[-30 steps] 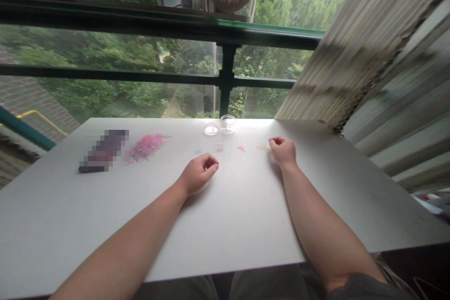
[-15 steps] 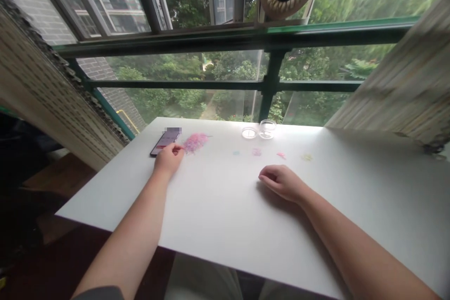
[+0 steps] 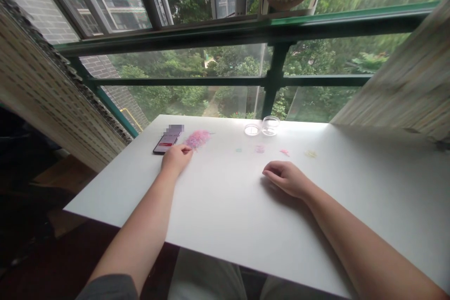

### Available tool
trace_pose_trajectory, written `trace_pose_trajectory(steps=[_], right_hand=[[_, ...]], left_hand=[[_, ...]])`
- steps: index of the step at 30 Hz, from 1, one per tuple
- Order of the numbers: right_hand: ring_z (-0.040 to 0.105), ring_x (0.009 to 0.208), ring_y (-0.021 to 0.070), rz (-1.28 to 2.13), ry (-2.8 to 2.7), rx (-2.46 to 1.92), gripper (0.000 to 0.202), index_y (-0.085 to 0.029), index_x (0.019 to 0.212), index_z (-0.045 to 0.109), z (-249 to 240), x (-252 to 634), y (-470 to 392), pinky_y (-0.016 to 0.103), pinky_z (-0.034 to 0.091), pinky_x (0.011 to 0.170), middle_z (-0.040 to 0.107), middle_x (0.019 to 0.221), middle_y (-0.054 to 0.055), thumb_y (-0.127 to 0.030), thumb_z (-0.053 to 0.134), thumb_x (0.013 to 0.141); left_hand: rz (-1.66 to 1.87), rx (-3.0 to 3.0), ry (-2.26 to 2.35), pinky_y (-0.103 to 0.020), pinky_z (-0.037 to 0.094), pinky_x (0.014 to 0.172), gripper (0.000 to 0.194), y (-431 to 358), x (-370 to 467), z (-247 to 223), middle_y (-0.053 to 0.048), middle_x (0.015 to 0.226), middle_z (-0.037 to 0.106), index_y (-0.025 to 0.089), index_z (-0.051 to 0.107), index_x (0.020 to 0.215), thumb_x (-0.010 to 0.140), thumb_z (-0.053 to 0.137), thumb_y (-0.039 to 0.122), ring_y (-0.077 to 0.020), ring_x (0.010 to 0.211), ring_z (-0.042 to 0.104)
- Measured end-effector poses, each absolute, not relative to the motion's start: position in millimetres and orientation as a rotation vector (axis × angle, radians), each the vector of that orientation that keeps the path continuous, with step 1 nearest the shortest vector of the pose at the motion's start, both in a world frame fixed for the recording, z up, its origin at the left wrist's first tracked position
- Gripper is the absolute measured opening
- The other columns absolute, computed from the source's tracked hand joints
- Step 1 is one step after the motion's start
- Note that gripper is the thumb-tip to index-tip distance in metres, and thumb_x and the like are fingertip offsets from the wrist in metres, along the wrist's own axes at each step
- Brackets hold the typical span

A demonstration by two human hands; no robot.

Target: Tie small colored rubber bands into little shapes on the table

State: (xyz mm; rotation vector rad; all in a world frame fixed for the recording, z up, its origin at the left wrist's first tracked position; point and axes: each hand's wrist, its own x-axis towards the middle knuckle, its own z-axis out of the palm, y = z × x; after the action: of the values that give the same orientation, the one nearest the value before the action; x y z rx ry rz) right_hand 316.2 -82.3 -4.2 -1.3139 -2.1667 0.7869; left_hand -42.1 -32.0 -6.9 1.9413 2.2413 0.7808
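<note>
A loose pile of tiny pink and purple pieces (image 3: 198, 138), perhaps beads, lies on the white table (image 3: 218, 201). At its near left edge is my left hand (image 3: 176, 158), thumb and fingertips pressed together; whatever they pinch is too small to make out. My right hand (image 3: 286, 178) rests on its side on the tabletop, fingers loosely curled and nothing visible in them. Beyond it small groups sit in a row: pale green pieces (image 3: 239, 150), light purple pieces (image 3: 259, 149), pink pieces (image 3: 284, 152) and pale yellow pieces (image 3: 311, 153).
A phone (image 3: 166, 144) with its screen lit lies left of the pile. Near the far edge stand a clear round container (image 3: 270, 127) and a flat clear round dish or lid (image 3: 251, 130). Behind the table are a green railing (image 3: 183, 82) and curtains at both sides.
My left hand has shifted slightly right, along the near edge of the pile, fingers still pinched. My right hand keeps its curled pose. The view has tilted a little.
</note>
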Motion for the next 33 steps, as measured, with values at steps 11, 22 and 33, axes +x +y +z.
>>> trace_pose_trajectory(steps=[11,22,33], right_hand=[[0.049,0.056,0.0126,0.794,-2.162,-1.318,0.023,-0.017,0.074,0.061,-2,316,-84,0.024,0.038,0.057,0.058,0.061,0.001,-0.033,0.046,0.081],[0.048,0.055,0.0122,0.777,-2.165,-1.318,0.023,-0.017,0.074,0.062,-4,316,-83,0.024,0.037,0.056,0.058,0.06,0.001,-0.033,0.047,0.081],[0.047,0.055,0.0113,0.79,-2.161,-1.32,0.02,-0.017,0.076,0.063,-1,316,-84,0.023,0.036,0.055,0.057,0.061,0.0,-0.03,0.048,0.08]], left_hand=[[0.747,2.091,2.254,-0.028,0.045,0.073,0.023,-28,-43,-13,-0.008,0.085,0.068,0.018,0.067,0.08,0.076,0.051,0.035,-0.0207,0.079,0.06],[0.85,2.046,2.267,-0.027,0.045,0.075,0.023,-35,-40,-6,-0.008,0.086,0.067,0.017,0.064,0.083,0.077,0.049,0.033,-0.0191,0.077,0.06],[0.885,1.906,2.294,-0.026,0.045,0.068,0.022,-36,-37,-2,-0.006,0.083,0.071,0.019,0.064,0.083,0.077,0.048,0.033,-0.0212,0.08,0.064]])
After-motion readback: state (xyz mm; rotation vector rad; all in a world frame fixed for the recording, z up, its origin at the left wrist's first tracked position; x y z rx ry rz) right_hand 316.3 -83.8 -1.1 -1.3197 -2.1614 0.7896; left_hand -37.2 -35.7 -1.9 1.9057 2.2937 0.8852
